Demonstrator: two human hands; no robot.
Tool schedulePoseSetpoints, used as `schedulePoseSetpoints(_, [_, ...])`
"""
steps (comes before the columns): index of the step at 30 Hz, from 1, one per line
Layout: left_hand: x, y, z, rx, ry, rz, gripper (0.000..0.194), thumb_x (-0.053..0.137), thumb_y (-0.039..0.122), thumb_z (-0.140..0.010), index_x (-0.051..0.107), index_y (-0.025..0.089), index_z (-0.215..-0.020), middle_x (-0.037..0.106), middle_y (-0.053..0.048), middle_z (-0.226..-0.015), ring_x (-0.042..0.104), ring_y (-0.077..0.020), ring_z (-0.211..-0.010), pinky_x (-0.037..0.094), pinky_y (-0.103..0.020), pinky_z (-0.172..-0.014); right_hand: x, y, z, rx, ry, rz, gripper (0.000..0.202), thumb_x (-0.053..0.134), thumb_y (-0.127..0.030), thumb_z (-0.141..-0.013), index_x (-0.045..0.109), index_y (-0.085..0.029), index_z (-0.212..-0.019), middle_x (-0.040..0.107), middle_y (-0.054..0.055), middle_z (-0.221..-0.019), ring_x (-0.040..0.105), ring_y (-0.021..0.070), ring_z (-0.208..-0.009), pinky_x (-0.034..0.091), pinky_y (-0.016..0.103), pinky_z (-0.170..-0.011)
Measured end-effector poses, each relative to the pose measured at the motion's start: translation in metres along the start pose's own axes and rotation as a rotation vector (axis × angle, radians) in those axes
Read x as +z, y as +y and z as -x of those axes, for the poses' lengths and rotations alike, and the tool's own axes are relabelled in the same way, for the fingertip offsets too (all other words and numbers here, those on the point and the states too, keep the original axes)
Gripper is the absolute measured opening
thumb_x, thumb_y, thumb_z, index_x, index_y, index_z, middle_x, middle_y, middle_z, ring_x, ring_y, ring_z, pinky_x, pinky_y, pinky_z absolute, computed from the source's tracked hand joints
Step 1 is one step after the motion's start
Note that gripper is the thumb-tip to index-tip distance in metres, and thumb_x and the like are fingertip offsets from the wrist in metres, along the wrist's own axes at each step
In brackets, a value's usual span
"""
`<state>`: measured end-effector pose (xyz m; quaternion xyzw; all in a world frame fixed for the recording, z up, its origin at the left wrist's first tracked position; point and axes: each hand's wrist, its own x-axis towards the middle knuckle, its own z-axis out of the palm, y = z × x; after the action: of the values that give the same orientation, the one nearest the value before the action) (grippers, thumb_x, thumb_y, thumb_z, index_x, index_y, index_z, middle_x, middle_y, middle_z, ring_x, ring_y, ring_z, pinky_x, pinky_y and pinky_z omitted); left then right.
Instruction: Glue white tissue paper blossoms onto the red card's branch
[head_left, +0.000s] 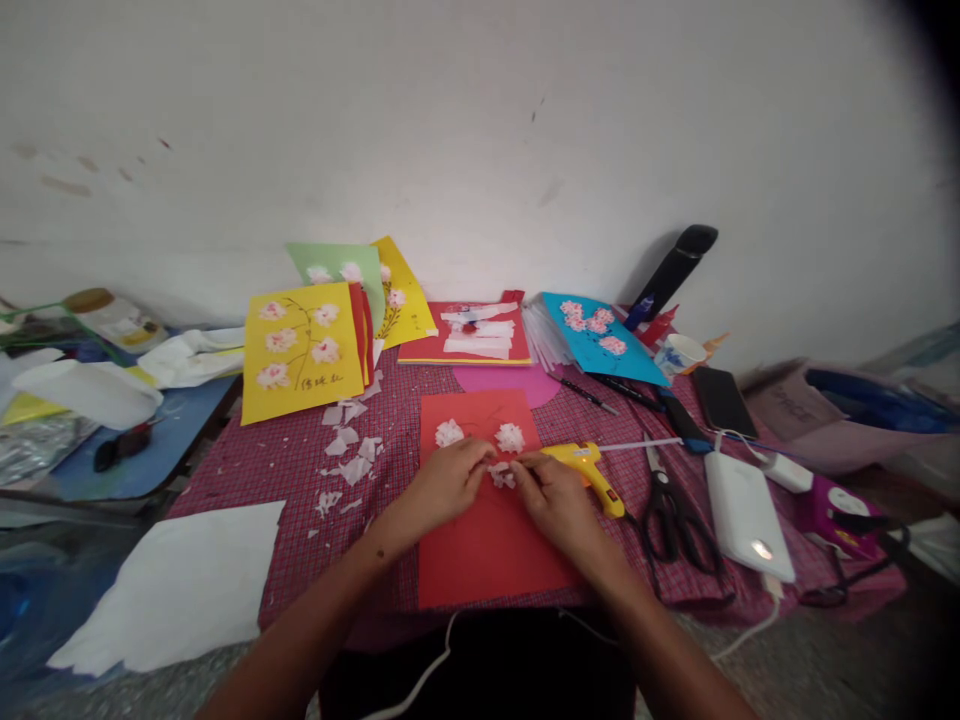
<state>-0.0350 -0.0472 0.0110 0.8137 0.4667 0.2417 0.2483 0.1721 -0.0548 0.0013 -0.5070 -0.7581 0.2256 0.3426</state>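
A red sheet of paper [487, 550] lies in front of me, with two white paper flowers [449, 433] near its top and faint dark lines drawn on it. Over its middle, my left hand [457, 476] and my right hand [552, 490] meet at a small whitish paper flower [502, 474]. The fingers of both hands are pinched at its edges, left and right. Just beyond my right hand lies a yellow hot glue gun [589, 470] with a clear glue stick out of its back.
Torn white paper scraps [352, 455] lie left of the red sheet. Black scissors [671, 520], a white power bank [748, 515] and a phone [724, 402] lie at right. Finished flower cards [300, 345], a blue card [600, 338] and a paper cup [681, 354] stand along the back.
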Motion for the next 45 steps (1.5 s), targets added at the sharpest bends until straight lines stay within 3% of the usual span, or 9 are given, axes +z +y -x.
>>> schedulePoseSetpoints(4, [-0.002, 0.004, 0.02, -0.035, -0.072, -0.166, 0.027, 0.042, 0.014, -0.098, 0.06, 0.021, -0.118, 0.069, -0.009, -0.112, 0.066, -0.0229, -0.101, 0.049, -0.034, -0.089, 0.002, -0.003, -0.004, -0.038, -0.042, 0.119, 0.023, 0.052, -0.025, -0.099, 0.074, -0.02, -0.095, 0.079, 0.01, -0.09, 0.073, 0.0232, -0.081, 0.053, 0.033, -0.078])
schedulePoseSetpoints(8, [0.0, 0.008, 0.03, 0.0, -0.147, -0.336, 0.025, 0.047, 0.01, -0.093, 0.062, 0.019, -0.11, 0.07, -0.009, -0.101, 0.065, -0.0261, -0.096, 0.048, -0.04, -0.092, 0.003, -0.009, -0.012, -0.056, -0.105, 0.208, 0.025, 0.05, -0.026, -0.1, 0.07, -0.018, -0.086, 0.076, 0.01, -0.082, 0.07, 0.0228, -0.072, 0.048, 0.031, -0.069])
schedulePoseSetpoints(12, [0.003, 0.009, 0.03, 0.032, -0.142, -0.4, 0.023, 0.048, 0.009, -0.091, 0.063, 0.019, -0.105, 0.071, -0.01, -0.097, 0.066, -0.0263, -0.092, 0.047, -0.041, -0.093, 0.0, -0.013, -0.015, -0.027, -0.108, 0.177, 0.024, 0.052, -0.026, -0.099, 0.07, -0.019, -0.086, 0.076, 0.009, -0.081, 0.07, 0.0222, -0.071, 0.046, 0.03, -0.066])
schedulePoseSetpoints(21, [0.0, 0.011, 0.029, 0.038, -0.149, -0.423, 0.022, 0.047, 0.011, -0.093, 0.062, 0.019, -0.106, 0.071, -0.009, -0.096, 0.066, -0.0253, -0.091, 0.047, -0.038, -0.09, -0.005, -0.007, -0.001, 0.027, 0.075, -0.022, 0.026, 0.055, -0.034, -0.099, 0.075, -0.019, -0.095, 0.08, 0.012, -0.097, 0.075, 0.0272, -0.088, 0.056, 0.039, -0.084])
schedulePoseSetpoints(26, [0.0, 0.011, 0.03, 0.05, -0.149, -0.419, 0.02, 0.048, 0.01, -0.094, 0.063, 0.018, -0.105, 0.071, -0.009, -0.098, 0.066, -0.0257, -0.092, 0.047, -0.039, -0.089, -0.004, -0.005, 0.0, 0.11, 0.148, -0.162, 0.031, 0.057, -0.042, -0.098, 0.075, -0.02, -0.086, 0.079, 0.009, -0.085, 0.073, 0.0255, -0.078, 0.055, 0.036, -0.076])
schedulePoseSetpoints(31, [0.003, 0.009, 0.031, 0.063, -0.165, -0.416, 0.017, 0.049, 0.014, -0.096, 0.064, 0.018, -0.103, 0.071, -0.009, -0.099, 0.065, -0.0253, -0.094, 0.047, -0.039, -0.088, -0.005, -0.001, 0.001, 0.224, 0.171, -0.305, 0.039, 0.057, -0.049, -0.097, 0.071, -0.019, -0.076, 0.067, 0.002, -0.061, 0.061, 0.0192, -0.054, 0.048, 0.031, -0.058])
schedulePoseSetpoints(34, [0.006, 0.007, 0.033, 0.077, -0.173, -0.421, 0.017, 0.048, 0.015, -0.098, 0.065, 0.018, -0.103, 0.07, -0.008, -0.101, 0.063, -0.0246, -0.096, 0.047, -0.038, -0.088, -0.004, 0.003, 0.003, 0.249, 0.181, -0.36, 0.039, 0.058, -0.049, -0.097, 0.069, -0.019, -0.074, 0.065, 0.001, -0.061, 0.058, 0.0172, -0.052, 0.045, 0.029, -0.055])
schedulePoseSetpoints(39, [0.01, 0.01, 0.035, 0.097, -0.166, -0.44, 0.025, 0.048, 0.021, -0.102, 0.065, 0.023, -0.119, 0.065, -0.006, -0.105, 0.058, -0.0245, -0.101, 0.046, -0.038, -0.089, -0.002, 0.004, 0.005, 0.256, 0.219, -0.392, 0.035, 0.06, -0.046, -0.097, 0.068, -0.019, -0.077, 0.063, 0.0, -0.061, 0.056, 0.016, -0.051, 0.043, 0.028, -0.052])
schedulePoseSetpoints(45, [0.008, 0.015, 0.035, 0.094, -0.172, -0.429, 0.022, 0.049, 0.024, -0.102, 0.069, 0.024, -0.111, 0.063, -0.006, -0.102, 0.057, -0.0247, -0.098, 0.047, -0.038, -0.087, -0.007, 0.001, 0.007, 0.233, 0.27, -0.403, 0.03, 0.062, -0.043, -0.097, 0.069, -0.019, -0.08, 0.063, 0.0, -0.063, 0.057, 0.0151, -0.053, 0.044, 0.027, -0.053])
